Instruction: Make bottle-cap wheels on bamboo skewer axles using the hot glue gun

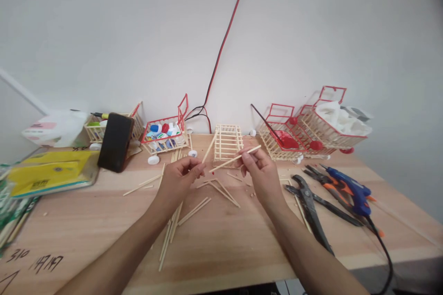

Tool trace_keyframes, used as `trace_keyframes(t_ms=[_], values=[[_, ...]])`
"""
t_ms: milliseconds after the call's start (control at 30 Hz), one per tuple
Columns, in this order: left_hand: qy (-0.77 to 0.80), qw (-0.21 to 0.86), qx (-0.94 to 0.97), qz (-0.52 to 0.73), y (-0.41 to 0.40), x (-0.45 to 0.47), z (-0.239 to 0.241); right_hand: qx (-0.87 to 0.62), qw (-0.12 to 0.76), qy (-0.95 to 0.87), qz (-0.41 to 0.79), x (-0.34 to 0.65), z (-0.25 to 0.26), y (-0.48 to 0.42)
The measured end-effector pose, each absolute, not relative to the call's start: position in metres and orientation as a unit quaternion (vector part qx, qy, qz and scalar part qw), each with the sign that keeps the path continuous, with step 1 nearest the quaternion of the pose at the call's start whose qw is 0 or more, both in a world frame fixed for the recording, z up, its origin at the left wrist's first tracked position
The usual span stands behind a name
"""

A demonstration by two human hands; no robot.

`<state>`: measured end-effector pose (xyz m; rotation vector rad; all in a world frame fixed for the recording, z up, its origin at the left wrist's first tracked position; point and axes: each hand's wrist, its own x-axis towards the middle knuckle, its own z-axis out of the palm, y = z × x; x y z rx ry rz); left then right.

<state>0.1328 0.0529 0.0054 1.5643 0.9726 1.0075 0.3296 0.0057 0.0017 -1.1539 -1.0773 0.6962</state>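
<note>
My left hand (182,175) is closed on a thin wooden stick (209,148) that slants up and to the right from its fingertips. Opposite it, my right hand (259,170) pinches another wooden stick (226,162) between thumb and fingers, its free end pointing left toward my left hand. The two sticks are close to each other; I cannot tell whether they touch. Just behind them, against the wall, stands a small plain basket frame (228,140) built of sticks. Loose sticks (195,211) lie on the table below my hands, some forming an angle.
Red-rimmed miniature carts stand along the wall, one holding bottle caps (166,131), another a white bag (339,117). To the right lie pliers (308,207) and a blue glue gun (353,191) with its cord. A black phone (116,142) and yellow packet (51,170) are left.
</note>
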Motion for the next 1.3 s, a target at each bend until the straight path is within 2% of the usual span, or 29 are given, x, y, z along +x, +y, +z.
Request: trace_keyframes(t_ms=[200,633,833,1067,1200,1300], values=[[0.391,0.539,0.594,0.451,0.057,0.133,0.001,-0.481,0.726,-0.393,0.295,0.343,0.004,0.010],[0.378,0.570,0.575,0.449,0.052,0.134,0.007,-0.464,0.757,-0.343,0.307,0.353,0.008,0.013],[0.348,0.645,0.513,0.447,0.053,0.137,-0.001,-0.456,0.739,-0.339,0.360,0.349,0.007,0.013],[0.321,0.702,0.474,0.424,0.051,0.137,0.001,-0.467,0.664,-0.437,0.389,0.339,-0.002,0.010],[0.353,0.693,0.494,0.389,0.048,0.139,0.006,-0.486,0.666,-0.448,0.345,0.340,-0.006,0.010],[0.388,0.632,0.562,0.366,0.045,0.141,0.009,-0.489,0.666,-0.448,0.341,0.340,-0.005,0.010]])
